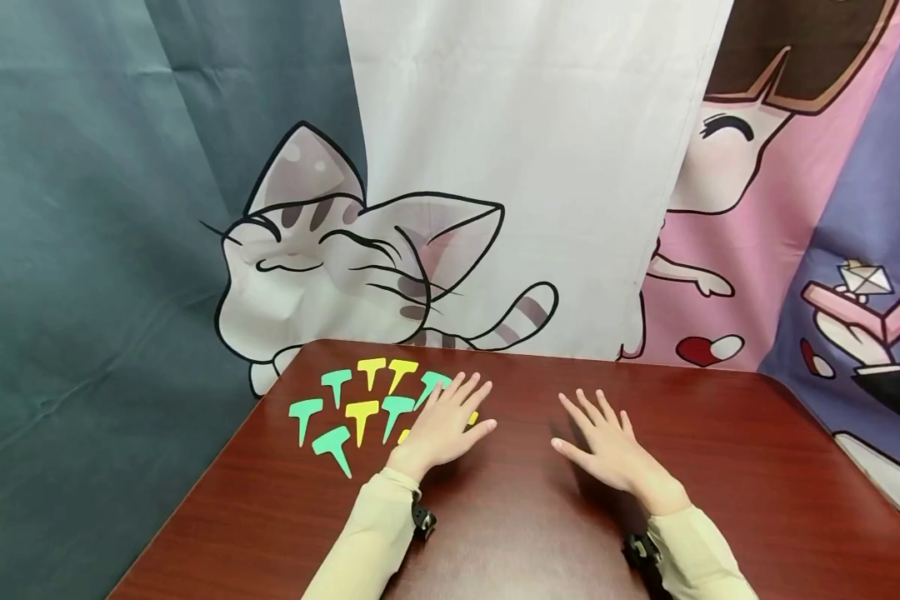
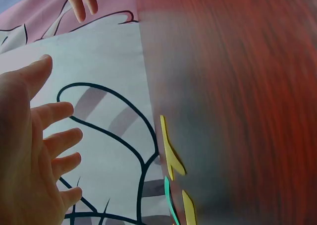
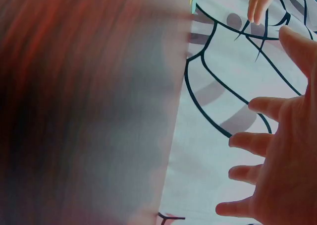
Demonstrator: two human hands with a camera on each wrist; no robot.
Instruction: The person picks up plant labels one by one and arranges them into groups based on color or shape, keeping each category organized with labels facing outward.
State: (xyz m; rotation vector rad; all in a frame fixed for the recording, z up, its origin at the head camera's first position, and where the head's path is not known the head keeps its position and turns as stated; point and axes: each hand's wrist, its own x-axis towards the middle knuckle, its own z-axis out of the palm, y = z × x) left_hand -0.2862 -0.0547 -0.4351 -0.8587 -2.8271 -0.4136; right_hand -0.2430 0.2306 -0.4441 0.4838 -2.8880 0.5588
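Several T-shaped plant labels, some green (image 1: 305, 408) and some yellow (image 1: 362, 410), lie spread over the left part of the table. My left hand (image 1: 446, 429) is held over the right side of this group, palm down with fingers spread, and hides parts of some labels. A yellow label (image 1: 473, 418) peeks out beside its thumb. In the left wrist view, straight fingers show with nothing in them, and a yellow label (image 2: 171, 155) lies on the tabletop. To the right, my right hand (image 1: 611, 450) hovers over bare wood, fingers spread and holding nothing; the right wrist view shows it likewise.
The dark red-brown wooden table (image 1: 525, 533) has rounded far corners. Behind its far edge hangs a cloth backdrop (image 1: 570, 125) printed with a cartoon cat and a cartoon figure. Each wrist wears a black strap, the left one (image 1: 423, 518) and the right one (image 1: 640, 550).
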